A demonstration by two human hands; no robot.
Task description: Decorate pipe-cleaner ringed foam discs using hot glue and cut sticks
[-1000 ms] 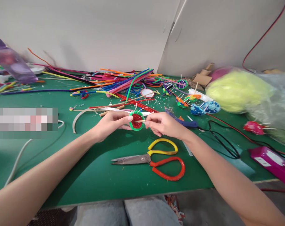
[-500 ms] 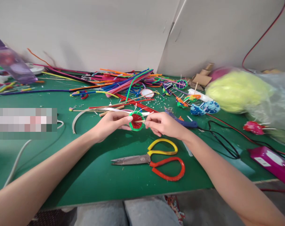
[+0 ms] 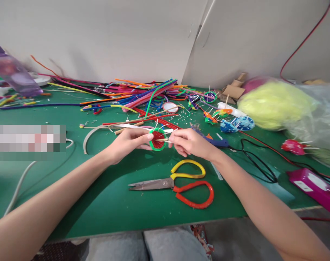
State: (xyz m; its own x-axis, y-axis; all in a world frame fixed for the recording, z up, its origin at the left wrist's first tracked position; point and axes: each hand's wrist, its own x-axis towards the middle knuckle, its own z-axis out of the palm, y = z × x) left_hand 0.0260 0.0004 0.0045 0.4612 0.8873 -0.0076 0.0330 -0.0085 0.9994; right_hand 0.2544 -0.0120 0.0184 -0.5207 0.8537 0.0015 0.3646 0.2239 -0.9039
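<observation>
One purple bottle (image 3: pixel 16 76), far left, tilted in view, near the back of the green table (image 3: pixel 99 206). White cable (image 3: pixel 19 186) runs down toward the near edge, out of a blurred-out patch. Next, a curved grey strip (image 3: pixel 90 137), just beyond the left forearm. Left hand (image 3: pixel 128 143): narrow grip, thumb on the near face of a small red disc (image 3: pixel 158 145) with a green rim. Disc held up above the table, roughly mid-view, facing the wearer. Pale stick (image 3: pixel 162 140) reaches from its middle to the right hand (image 3: pixel 188 143), whose fingertips pinch the far end. Behind, a heap of coloured pipe cleaners (image 3: pixel 151 95). Scissors (image 3: pixel 170 182) lie nearer the body, blades pointing left, one yellow and one red handle. Right of the right hand: blue-handled tool (image 3: pixel 219 142), black cord; beyond it, blue craft pieces (image 3: pixel 243 123), then a yellow bag (image 3: pixel 273 105). Far right, a magenta socket block (image 3: pixel 314 188) near the table edge.
</observation>
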